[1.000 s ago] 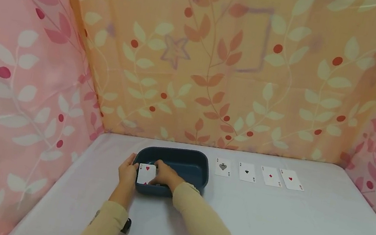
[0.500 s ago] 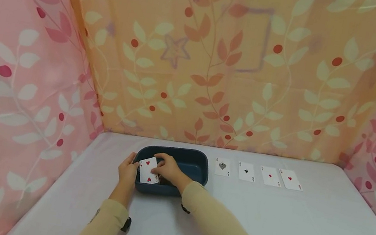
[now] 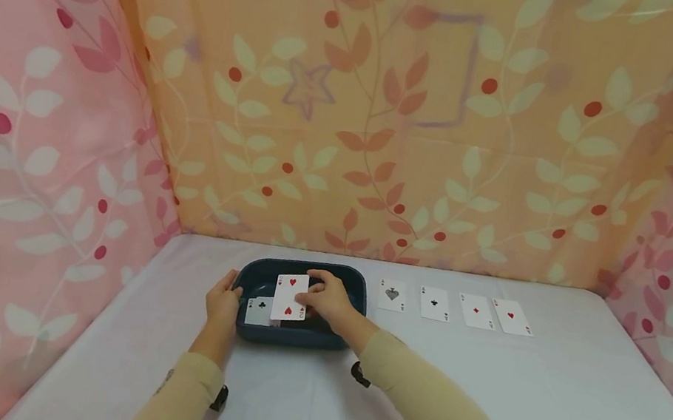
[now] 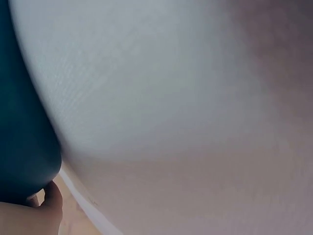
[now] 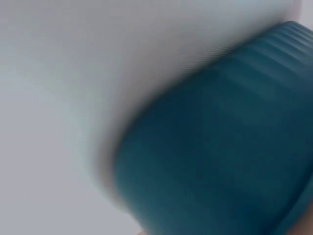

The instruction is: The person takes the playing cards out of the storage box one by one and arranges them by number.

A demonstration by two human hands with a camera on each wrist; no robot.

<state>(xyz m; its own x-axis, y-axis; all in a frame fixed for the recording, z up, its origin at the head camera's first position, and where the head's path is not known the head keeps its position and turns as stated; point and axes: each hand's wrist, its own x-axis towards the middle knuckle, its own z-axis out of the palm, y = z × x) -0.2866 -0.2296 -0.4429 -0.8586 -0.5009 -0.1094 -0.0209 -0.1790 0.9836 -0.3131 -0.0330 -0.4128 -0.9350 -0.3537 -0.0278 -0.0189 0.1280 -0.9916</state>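
Note:
In the head view my right hand [image 3: 330, 301] pinches a two of hearts playing card [image 3: 287, 299] by its right edge, above a dark blue plastic tub [image 3: 293, 340]. Inside the tub, partly under the held card, shows a card with a black club [image 3: 259, 310]. My left hand [image 3: 222, 299] grips the tub's left wall, thumb at the rim. In the left wrist view its fingers [image 4: 49, 208] curl against the tub's outer wall [image 4: 24, 127]. The right wrist view is blurred and shows mostly the tub's outer wall [image 5: 210, 142].
Right of the tub, face up in a row, lie the ace of spades [image 3: 392, 296], ace of clubs [image 3: 434, 304], ace of diamonds [image 3: 476, 311] and ace of hearts [image 3: 512, 317]. Patterned curtains [image 3: 350, 130] enclose the white-covered table [image 3: 415, 374].
The right hand has lifted the two of hearts and moved it rightward from the tub's left end, uncovering the club card. The left hand has stayed at the tub's left wall.

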